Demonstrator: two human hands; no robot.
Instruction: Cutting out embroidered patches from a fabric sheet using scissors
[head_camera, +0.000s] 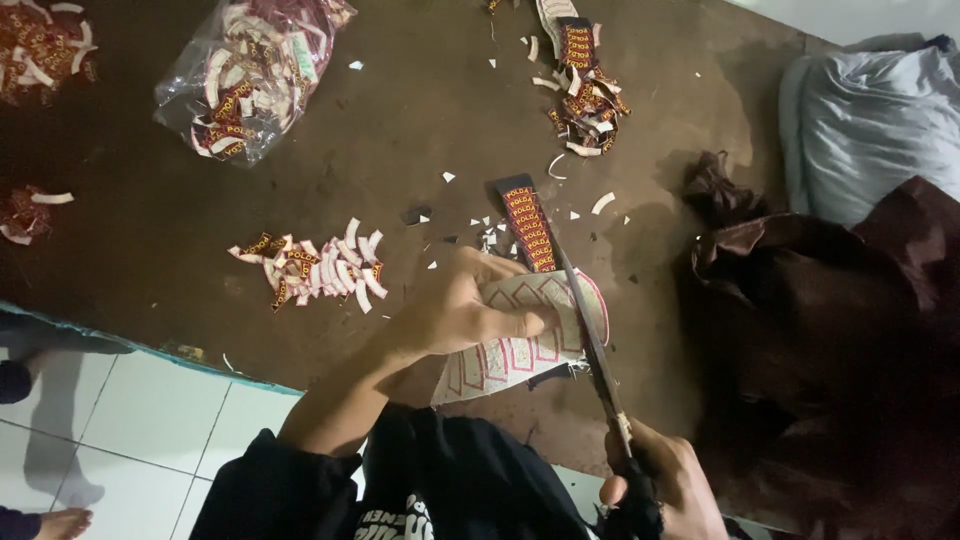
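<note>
My left hand (460, 310) grips a white printed label sheet (520, 345) with red outlined shapes, held over the dark brown floor mat (420, 130). In my right hand (665, 480) are long scissors (590, 340), their blades running up along the sheet's right side. A dark red strip of labels (528, 225) sticks out beyond the blade tips. A small pile of cut curved label pieces (315, 268) lies left of my left hand.
A clear plastic bag of cut labels (250, 70) sits at upper left. Trimmings (585, 95) are heaped at top centre. A grey pillow (870, 110) and dark brown cloth (800, 300) lie to the right. White tiles (130, 440) and a person's foot (60, 522) show at lower left.
</note>
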